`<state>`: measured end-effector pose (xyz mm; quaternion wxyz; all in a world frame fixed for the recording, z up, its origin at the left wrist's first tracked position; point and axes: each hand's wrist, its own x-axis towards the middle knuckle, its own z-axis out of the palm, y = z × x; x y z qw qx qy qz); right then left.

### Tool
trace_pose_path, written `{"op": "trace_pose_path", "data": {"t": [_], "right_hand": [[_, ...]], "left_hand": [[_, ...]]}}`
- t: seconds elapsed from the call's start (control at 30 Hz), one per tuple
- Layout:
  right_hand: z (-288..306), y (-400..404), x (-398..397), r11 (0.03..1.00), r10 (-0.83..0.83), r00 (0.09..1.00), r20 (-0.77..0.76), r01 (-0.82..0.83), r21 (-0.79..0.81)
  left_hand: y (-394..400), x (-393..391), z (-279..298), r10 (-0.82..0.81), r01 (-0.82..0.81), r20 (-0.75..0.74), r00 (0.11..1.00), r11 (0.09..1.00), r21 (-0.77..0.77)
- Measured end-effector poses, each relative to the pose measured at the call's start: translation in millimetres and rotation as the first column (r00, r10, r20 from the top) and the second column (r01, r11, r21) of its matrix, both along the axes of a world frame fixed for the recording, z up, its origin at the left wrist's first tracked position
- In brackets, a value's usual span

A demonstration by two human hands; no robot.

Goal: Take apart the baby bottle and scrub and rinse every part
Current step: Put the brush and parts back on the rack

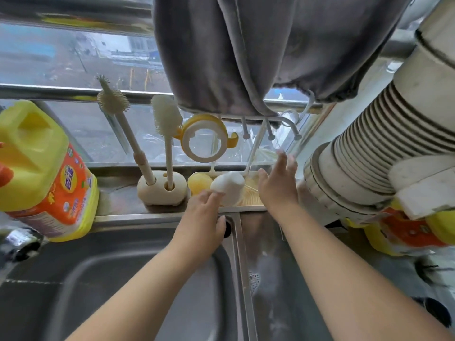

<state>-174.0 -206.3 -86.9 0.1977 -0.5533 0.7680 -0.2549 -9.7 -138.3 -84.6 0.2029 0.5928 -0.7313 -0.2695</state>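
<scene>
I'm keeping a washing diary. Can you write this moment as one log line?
left hand: touches white bottle part | right hand: open, raised over drying tray | brushes: in holder | sink: below

Yellow detergent jug (41,168) label: Chinese chars, too blurry to read.

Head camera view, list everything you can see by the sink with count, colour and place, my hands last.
Brushes: two, cream, upright in holder on ledge.
Brush holder: one, cream, on ledge.
Bottle collar: one, yellow and white ring, hanging on rack.
White bottle part: one, lying on tray.
Yellow round part: one, on tray.
Tray: one, yellowish, behind sink.
Detergent jug: one, yellow and orange, left ledge.
Cloth: grey, hanging overhead.
Duct pipe: one, white, right.
Sink: steel, foreground.
Left hand: touches white bottle part.
Right hand: open above tray.
</scene>
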Motion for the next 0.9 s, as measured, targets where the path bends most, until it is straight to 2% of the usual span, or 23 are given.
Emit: {"op": "trace_pose_path", "data": {"t": [0.1, 0.27, 0.43, 0.63, 0.8, 0.9], "right_hand": [[-3, 9, 0, 0.992, 0.001, 0.999, 0.049, 0.006, -0.125], [-4, 22, 2, 0.981, -0.018, 0.991, 0.130, 0.042, -0.188], [-3, 24, 5, 0.984, 0.005, 0.991, 0.137, 0.020, -0.177], [1, 25, 4, 0.988, 0.062, 0.985, 0.162, -0.037, -0.152], [0, 24, 6, 0.988, 0.093, 0.987, 0.129, -0.075, -0.136], [-1, 25, 5, 0.991, 0.097, 0.989, 0.110, -0.085, -0.108]], "left_hand": [[-21, -12, -1, -0.022, 0.023, 0.032, 0.999, 1.000, -0.018], [-45, -25, -12, -0.044, 0.043, 0.058, 0.997, 0.999, 0.020], [-60, -26, -18, -0.024, 0.024, 0.109, 0.994, 1.000, -0.003], [-57, -23, -13, 0.085, -0.077, 0.081, 0.993, 0.992, -0.097], [-56, -20, -15, 0.057, -0.052, 0.158, 0.986, 0.998, -0.032], [-57, -21, -14, 0.052, -0.041, 0.191, 0.980, 0.997, -0.062]]}}
